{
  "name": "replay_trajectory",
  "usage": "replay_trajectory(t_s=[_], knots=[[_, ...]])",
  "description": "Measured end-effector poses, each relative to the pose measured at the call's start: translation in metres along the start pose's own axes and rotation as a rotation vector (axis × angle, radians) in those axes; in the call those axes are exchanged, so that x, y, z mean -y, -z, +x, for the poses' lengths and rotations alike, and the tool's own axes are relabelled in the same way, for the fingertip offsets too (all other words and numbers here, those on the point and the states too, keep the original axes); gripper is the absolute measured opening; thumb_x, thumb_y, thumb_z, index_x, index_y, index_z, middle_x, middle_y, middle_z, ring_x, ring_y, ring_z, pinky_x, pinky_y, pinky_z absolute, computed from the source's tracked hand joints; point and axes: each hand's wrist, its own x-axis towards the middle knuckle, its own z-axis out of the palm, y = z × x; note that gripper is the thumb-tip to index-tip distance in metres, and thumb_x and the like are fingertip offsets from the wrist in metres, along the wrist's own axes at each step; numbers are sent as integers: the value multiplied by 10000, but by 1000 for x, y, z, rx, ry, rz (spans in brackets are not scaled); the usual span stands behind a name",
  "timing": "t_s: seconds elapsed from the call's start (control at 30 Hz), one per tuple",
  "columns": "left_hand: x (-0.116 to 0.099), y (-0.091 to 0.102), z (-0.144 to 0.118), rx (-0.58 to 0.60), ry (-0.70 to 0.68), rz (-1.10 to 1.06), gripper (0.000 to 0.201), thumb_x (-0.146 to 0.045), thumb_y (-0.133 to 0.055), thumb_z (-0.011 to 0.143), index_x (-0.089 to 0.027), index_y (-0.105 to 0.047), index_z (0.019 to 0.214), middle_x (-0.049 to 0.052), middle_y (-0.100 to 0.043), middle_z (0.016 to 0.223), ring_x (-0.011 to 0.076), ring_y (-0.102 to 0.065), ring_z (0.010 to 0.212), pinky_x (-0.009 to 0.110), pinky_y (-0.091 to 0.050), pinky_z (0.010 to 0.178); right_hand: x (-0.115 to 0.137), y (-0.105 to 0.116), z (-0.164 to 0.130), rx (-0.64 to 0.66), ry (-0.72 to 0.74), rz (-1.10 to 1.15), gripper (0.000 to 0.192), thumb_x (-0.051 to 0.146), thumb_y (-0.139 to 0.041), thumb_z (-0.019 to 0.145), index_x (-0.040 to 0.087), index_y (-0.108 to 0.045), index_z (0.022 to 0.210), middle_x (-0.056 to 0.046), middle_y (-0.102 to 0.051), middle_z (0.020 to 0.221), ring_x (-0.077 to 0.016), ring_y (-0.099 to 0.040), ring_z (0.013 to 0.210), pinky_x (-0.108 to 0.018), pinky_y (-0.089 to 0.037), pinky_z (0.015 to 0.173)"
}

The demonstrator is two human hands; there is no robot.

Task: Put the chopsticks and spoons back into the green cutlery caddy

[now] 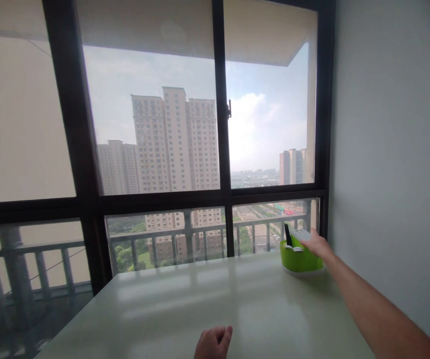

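place: high-rise flat | cues: window, balcony railing, table

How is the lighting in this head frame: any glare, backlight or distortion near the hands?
Head view: strong window backlight; the table carries pale glare bands; right hand on a grey flat item at the green holder stays readable; left hand is cropped at the bottom edge; window frames bow from lens distortion.
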Motion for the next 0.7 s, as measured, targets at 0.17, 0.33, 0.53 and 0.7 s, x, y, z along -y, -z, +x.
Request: replay_trajectory(t_s=[0.17,0.33,0.53,0.7], knots=[[0,-1,0,-9,9,14,523,-589,-359,910,-230,-272,541,-36,-216,591,128,-277,579,299,-199,594,-8,-1,14,-15,2,40,854,393,-712,753,53,-452,1492,-260,-701,1158,-310,-689,860,-344,-486,734],[2,-3,2,-2,19,25,557,-652,-350,895,-231,-251,545,-38,-220,576,128,-283,575,297,-211,595,2,-2,-18,-259,90,126,669,550,-539,889,74,-558,1359,-281,-589,1311,-361,-552,1196,-427,-441,955],[3,-1,2,-94,0,-34,648,-776,-331,895,-225,-447,574,-32,-400,554,148,-444,576,268,-354,602,59,-58,-166,-184,436,405,519,582,-329,1021,203,-646,860,-77,-649,829,-230,-597,792,-333,-488,759],[5,9,1,-195,-163,-180,649,-744,-480,892,-243,-693,1246,125,-695,1300,262,-707,1044,335,-587,829,84,-132,-276,417,847,338,319,494,-563,970,258,-752,1072,-57,-718,1146,-230,-631,1107,-344,-473,1008]])
